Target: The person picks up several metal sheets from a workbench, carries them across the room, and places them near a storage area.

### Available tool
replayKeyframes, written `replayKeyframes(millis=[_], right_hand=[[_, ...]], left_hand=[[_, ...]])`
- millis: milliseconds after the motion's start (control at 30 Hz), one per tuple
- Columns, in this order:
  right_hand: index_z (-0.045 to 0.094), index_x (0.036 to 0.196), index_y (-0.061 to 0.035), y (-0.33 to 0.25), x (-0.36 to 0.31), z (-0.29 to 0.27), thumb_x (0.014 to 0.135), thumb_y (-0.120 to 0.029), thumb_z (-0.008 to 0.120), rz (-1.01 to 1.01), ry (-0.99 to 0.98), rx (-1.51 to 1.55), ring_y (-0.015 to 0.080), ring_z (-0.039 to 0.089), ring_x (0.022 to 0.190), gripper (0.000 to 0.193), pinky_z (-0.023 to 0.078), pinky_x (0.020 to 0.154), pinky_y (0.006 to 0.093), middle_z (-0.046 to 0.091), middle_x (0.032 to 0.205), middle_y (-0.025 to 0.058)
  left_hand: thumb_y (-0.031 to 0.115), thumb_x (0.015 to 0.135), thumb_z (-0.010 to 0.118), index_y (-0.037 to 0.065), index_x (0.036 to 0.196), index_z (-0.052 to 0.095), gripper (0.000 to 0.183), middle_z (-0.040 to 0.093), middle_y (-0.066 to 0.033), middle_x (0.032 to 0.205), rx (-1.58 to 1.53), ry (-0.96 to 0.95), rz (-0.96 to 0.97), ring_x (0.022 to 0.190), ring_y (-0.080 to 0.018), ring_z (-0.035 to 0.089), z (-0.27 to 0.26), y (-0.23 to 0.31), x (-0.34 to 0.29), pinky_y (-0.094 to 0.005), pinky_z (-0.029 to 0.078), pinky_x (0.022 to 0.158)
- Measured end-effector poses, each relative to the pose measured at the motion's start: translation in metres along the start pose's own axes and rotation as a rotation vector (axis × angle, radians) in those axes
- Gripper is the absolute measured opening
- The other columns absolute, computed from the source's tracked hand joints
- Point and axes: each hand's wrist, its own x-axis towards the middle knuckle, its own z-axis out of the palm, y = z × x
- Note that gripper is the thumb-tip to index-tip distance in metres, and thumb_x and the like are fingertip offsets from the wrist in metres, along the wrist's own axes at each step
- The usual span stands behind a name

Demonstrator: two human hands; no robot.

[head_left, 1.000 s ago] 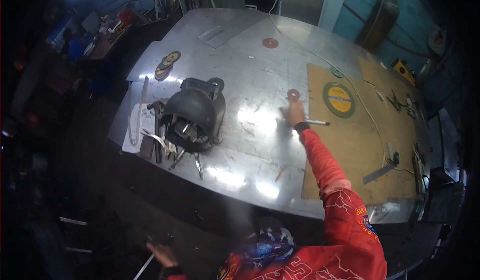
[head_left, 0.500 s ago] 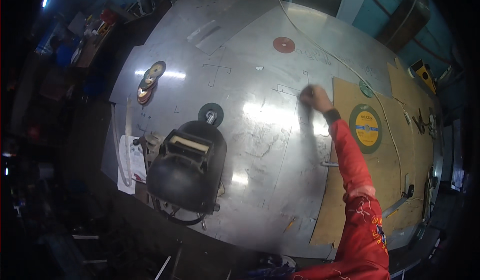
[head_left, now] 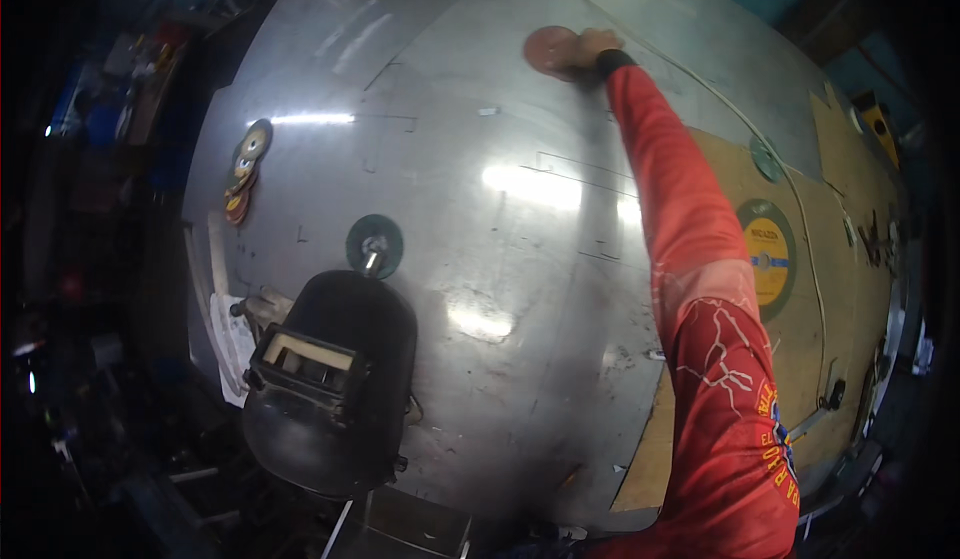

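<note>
Far across the metal tabletop (head_left: 470, 289), my right hand (head_left: 598, 47) reaches out in a red sleeve with a dark cuff. Its fingers are closed at the right side of a round red abrasive disc (head_left: 548, 51) and cover part of it. Motion blurs the fingertips, and I cannot tell whether the disc is lifted off the metal. My left hand is out of the picture.
A black welding helmet (head_left: 335, 389) sits at the near left, below an angle grinder's green disc (head_left: 375, 246). Several worn discs (head_left: 247, 169) lie farther left. On brown cardboard (head_left: 640, 469) at right rests a large green-and-yellow disc (head_left: 766, 259). A pale cable (head_left: 740, 114) crosses there.
My right hand has moved away from me, from the drawn lines on the metal to the red disc, and has closed at its side. The view has shifted too.
</note>
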Motion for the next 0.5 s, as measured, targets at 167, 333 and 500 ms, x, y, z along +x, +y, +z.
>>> replayKeyframes(millis=[167,333,500], right_hand=[[0.061,0.113,-0.0003,0.014,-0.078,0.025,0.065,-0.034,0.083,-0.365,0.460,0.686,0.0270,0.064,0.093,0.062,0.049,0.081,0.0357,0.067,0.102,0.0178],[0.062,0.112,0.0027,0.101,-0.287,0.007,0.079,-0.023,0.074,-0.221,0.318,1.133,0.0185,0.066,0.089,0.044,0.051,0.079,0.0301,0.068,0.104,0.0135],[0.060,0.117,0.0011,0.288,-0.416,0.044,0.073,-0.035,0.078,0.336,0.492,0.801,0.0292,0.051,0.118,0.060,0.045,0.093,0.0397,0.056,0.122,0.0214]], left_hand=[[0.065,0.082,0.055,0.006,0.119,0.050,0.070,0.056,-0.0103,0.098,0.069,-0.069,0.057,0.082,-0.0240,0.054,0.050,0.036,0.019,-0.0421,0.050,0.073],[0.063,0.082,0.055,0.005,0.124,0.047,0.072,0.055,-0.0115,0.105,0.080,-0.141,0.124,0.087,-0.0254,0.054,0.086,0.075,0.005,-0.0429,0.050,0.076],[0.062,0.083,0.055,0.005,0.129,0.044,0.075,0.054,-0.0127,0.112,0.104,-0.297,0.179,0.093,-0.0267,0.055,0.131,0.104,-0.002,-0.0436,0.049,0.079]])
